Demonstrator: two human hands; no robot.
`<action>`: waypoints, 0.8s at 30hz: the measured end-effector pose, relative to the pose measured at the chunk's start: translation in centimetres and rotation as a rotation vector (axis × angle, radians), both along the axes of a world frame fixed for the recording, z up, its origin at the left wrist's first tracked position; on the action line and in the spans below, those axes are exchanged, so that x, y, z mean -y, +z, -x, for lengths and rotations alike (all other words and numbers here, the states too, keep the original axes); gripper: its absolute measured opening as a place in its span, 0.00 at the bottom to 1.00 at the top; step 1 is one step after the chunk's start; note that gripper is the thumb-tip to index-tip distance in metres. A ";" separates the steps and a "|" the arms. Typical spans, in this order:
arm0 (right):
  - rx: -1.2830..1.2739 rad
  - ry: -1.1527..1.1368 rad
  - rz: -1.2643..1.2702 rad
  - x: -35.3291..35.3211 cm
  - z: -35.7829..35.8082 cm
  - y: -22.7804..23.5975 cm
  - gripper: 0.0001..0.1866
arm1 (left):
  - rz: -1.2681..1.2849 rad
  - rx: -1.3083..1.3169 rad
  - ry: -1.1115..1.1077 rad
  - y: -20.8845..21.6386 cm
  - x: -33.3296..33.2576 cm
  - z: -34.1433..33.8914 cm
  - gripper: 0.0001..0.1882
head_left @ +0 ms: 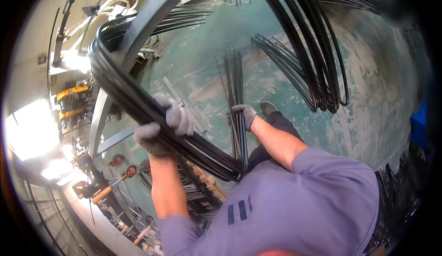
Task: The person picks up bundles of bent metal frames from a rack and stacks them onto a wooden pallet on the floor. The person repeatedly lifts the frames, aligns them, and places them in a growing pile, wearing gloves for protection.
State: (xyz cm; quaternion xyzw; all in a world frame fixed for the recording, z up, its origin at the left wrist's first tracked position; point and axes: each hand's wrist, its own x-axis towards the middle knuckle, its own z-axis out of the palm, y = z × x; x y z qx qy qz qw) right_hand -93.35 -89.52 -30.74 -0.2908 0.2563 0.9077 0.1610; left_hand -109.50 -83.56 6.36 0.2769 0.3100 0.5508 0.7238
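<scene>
Both hands wore grey gloves and gripped one bundle of bent black rods (124, 88), a wide U lying across the view from ten o'clock down to six. The left hand (155, 141), at nine o'clock of centre, was clasped round the long middle stretch, thumb on the near side and fingers over the far side, presumably because most of the weight hung there. The right hand (244, 114), just toward three o'clock, was closed round the short leg pointing to twelve, probably to keep its ends together and stop the U from swinging.

A grey metal frame (152, 16) rose at eleven o'clock, crossing the bundle's far bend; whether it bore any load could not be told. More bent rods (317, 67) hung at two o'clock, bends downward, above the worn green floor (322, 129). Toward six o'clock a wooden pallet (211, 181) showed beside other dark rods, perhaps keeping them off the ground.
</scene>
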 end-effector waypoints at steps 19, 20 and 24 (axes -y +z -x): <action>-0.254 0.230 -0.233 3.7 19.6 7.2 0.21 | -0.361 -0.255 0.313 13.3 33.6 1.7 0.28; -0.250 0.220 -0.314 2.5 20.0 6.8 0.18 | -0.397 -0.238 0.288 12.6 35.8 2.7 0.27; -0.050 0.379 -0.555 10.1 23.3 9.2 0.07 | -0.428 -0.301 0.382 14.0 49.5 -1.0 0.25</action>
